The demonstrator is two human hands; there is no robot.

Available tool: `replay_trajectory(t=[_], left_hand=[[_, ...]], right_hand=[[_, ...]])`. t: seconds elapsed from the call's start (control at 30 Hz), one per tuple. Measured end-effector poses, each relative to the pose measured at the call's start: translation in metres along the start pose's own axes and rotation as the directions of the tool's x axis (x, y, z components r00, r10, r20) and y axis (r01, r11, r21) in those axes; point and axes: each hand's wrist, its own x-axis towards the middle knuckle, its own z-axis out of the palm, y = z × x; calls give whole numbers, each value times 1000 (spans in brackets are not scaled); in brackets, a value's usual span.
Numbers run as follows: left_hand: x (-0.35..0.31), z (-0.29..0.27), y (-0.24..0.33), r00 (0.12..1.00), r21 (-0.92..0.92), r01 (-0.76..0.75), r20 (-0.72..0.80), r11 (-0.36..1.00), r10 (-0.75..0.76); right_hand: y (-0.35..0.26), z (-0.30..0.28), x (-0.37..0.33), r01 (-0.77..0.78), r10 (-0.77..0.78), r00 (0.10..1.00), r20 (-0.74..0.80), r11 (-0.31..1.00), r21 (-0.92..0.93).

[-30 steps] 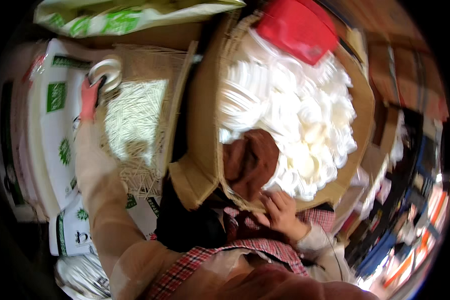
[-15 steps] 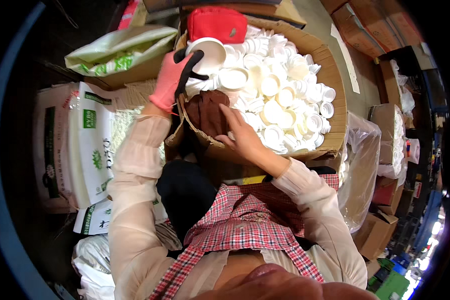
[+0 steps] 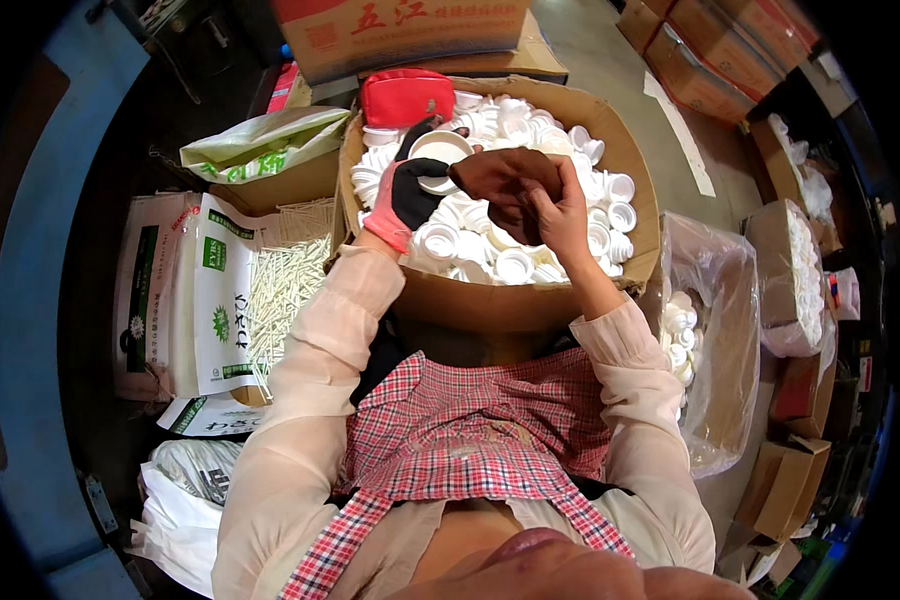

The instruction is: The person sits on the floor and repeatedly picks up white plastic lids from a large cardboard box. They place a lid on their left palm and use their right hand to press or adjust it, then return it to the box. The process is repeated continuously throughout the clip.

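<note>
Sitting at the upper middle of the frame, a white round lid (image 3: 440, 152) is held over an open cardboard box (image 3: 470, 308) by the left hand (image 3: 410, 195), on which a pink-and-black glove (image 3: 388, 222) is worn. The left grip is closed on the lid's rim, its inner face being turned up. Just right of it, a crumpled brown cloth (image 3: 510, 185) is pinched by the bare right hand (image 3: 567, 212), whose grip is brought together on the fabric; whether lid and cloth touch cannot be told.

Beneath both hands, the box is filled with loose white caps (image 3: 515, 265), and a red zipped pouch (image 3: 400, 97) is laid at its upper left corner. Behind it, at the top of the frame, a printed carton (image 3: 400, 40) is seen. At left, thin pale sticks (image 3: 280, 300) are heaped beside a white printed bag (image 3: 225, 280). At right, more white caps are partly covered by a clear plastic bag (image 3: 720, 360). Below the box, a red checked apron (image 3: 470, 420) is seen between two pale sleeves (image 3: 320, 340).
</note>
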Motion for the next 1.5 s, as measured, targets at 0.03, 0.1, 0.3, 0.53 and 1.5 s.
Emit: replay_trajectory(t=[0.03,0.1,0.3,0.53,1.5], left_hand=[[-2,13,4,998,-10,64,23,998,-64],[-3,35,8,997,-105,72,42,992,-68],[10,87,-1,698,-925,317,376,-208,-610],[-12,107,-22,773,-796,510,590,-325,-233],[17,80,-74,886,791,200,106,579,-451]], right_hand=[[5,-5,-1,92,-93,996,5,981,-170],[11,-12,-6,268,-251,963,95,882,-389],[44,-10,-35,181,-142,982,124,897,-404],[12,5,-40,343,-312,937,154,757,-556],[29,-74,-26,-625,623,695,358,770,-127]])
